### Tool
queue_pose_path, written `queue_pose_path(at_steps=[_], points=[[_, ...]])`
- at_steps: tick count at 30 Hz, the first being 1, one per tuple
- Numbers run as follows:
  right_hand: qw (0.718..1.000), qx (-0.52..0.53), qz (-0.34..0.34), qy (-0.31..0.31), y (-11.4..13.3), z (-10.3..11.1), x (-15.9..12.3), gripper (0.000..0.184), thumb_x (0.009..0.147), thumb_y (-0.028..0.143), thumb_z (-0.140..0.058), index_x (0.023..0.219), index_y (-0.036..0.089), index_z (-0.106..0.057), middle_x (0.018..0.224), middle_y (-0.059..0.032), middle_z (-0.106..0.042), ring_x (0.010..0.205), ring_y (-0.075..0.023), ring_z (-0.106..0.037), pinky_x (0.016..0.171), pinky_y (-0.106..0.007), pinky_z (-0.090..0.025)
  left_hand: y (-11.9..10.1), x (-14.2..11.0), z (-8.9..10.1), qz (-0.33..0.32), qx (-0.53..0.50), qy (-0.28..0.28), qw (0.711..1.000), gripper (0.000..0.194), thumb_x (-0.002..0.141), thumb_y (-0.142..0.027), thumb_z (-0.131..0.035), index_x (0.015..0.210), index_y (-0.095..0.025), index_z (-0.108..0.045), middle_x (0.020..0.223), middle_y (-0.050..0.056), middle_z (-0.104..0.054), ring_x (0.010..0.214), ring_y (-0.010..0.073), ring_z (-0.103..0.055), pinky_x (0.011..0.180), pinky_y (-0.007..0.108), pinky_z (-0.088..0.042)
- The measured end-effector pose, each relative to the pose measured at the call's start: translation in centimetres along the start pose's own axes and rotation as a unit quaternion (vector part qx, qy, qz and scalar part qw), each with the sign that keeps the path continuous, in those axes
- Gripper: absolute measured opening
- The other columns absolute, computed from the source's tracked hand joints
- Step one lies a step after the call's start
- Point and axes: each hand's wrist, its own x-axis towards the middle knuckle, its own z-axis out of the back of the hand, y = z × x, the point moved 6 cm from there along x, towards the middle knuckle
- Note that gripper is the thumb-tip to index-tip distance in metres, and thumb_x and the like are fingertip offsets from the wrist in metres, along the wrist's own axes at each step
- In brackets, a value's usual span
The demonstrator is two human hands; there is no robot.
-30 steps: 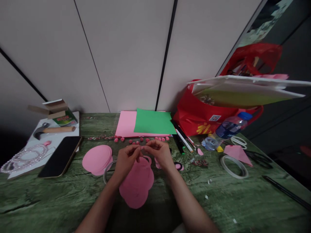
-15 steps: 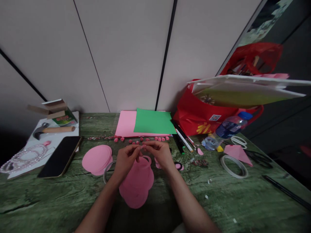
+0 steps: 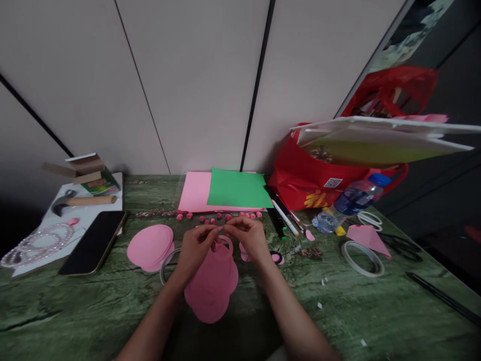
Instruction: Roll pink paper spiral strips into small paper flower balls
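Both hands meet above the middle of the table, fingertips nearly touching. My left hand [image 3: 194, 246] pinches one end of a small pink paper strip [image 3: 220, 229]. The other end of it is between the closed fingertips of my right hand [image 3: 250, 238]; its exact shape is too small to make out. Below the hands lie overlapping pink paper circles [image 3: 211, 291], with a pink paper ring [image 3: 230, 245] at their upper edge. A row of small pink rolled paper balls [image 3: 202, 219] sits just beyond my fingers. Left of my left wrist is a stack of pink paper circles [image 3: 149, 244].
A tape roll [image 3: 164, 275] lies partly under my left forearm. Farther left are a phone [image 3: 93, 243], a hammer [image 3: 90, 200] and a bead string [image 3: 45, 240]. Green paper [image 3: 240, 188], markers [image 3: 277, 223], a red bag [image 3: 293, 180], a bottle [image 3: 356, 195] and another tape roll [image 3: 347, 258] stand beyond or right.
My right hand has shifted very slightly to the right, and more of the pink ring shows beneath the fingers. The pinch on the strip stays the same.
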Motion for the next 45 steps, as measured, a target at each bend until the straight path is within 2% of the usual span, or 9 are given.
queue_pose_path(at_steps=[13,17,29,37,45], points=[[1.0,0.009,-0.016,0.015,-0.4,-0.2,0.0,0.016,0.059,0.026,-0.071,0.073,0.019,-0.071,0.07,-0.0031,-0.072,0.065,-0.0185,-0.066,0.067,-0.033,-0.054,0.0,0.1,0.1,-0.007,-0.007,0.0,1.0,0.022,0.075,-0.034,-0.057,0.067,-0.015,-0.064,0.054,0.0,-0.059,0.045,0.0105,-0.051,0.048,0.021,-0.041],[1.0,0.008,-0.016,0.019,-0.4,-0.2,0.0,0.012,0.06,0.023,-0.069,0.071,0.019,-0.071,0.069,-0.0018,-0.071,0.063,-0.0163,-0.066,0.067,-0.031,-0.054,0.0,0.1,0.0,0.0,0.005,0.004,1.0,0.022,0.076,-0.033,-0.055,0.065,-0.015,-0.063,0.053,-0.001,-0.058,0.046,0.0102,-0.051,0.051,0.021,-0.041],[1.0,-0.016,0.006,-0.001,-0.3,0.2,0.1,0.015,0.056,0.026,-0.073,0.062,0.016,-0.063,0.057,0.0013,-0.062,0.052,-0.011,-0.057,0.053,-0.023,-0.047,0.0,0.0,-0.1,-0.009,0.007,0.008,1.0,0.022,0.076,-0.031,-0.055,0.063,-0.015,-0.063,0.053,0.0,-0.059,0.047,0.0109,-0.051,0.049,0.021,-0.041],[0.999,-0.036,0.003,-0.026,0.3,0.3,-0.1,0.017,0.055,0.029,-0.074,0.063,0.017,-0.066,0.059,-0.001,-0.066,0.055,-0.0139,-0.06,0.058,-0.027,-0.05,-0.1,0.1,0.0,-0.007,0.009,0.003,1.0,0.022,0.075,-0.031,-0.055,0.064,-0.015,-0.064,0.053,0.0,-0.059,0.046,0.0111,-0.052,0.049,0.021,-0.042],[1.0,-0.01,0.006,-0.013,-0.1,0.2,0.1,0.018,0.057,0.028,-0.073,0.069,0.016,-0.068,0.07,-0.0032,-0.07,0.065,-0.0157,-0.064,0.067,-0.029,-0.051,0.0,0.1,0.0,-0.014,0.004,0.001,1.0,0.023,0.076,-0.033,-0.055,0.063,-0.015,-0.063,0.053,0.0,-0.059,0.046,0.0106,-0.052,0.049,0.021,-0.042]])
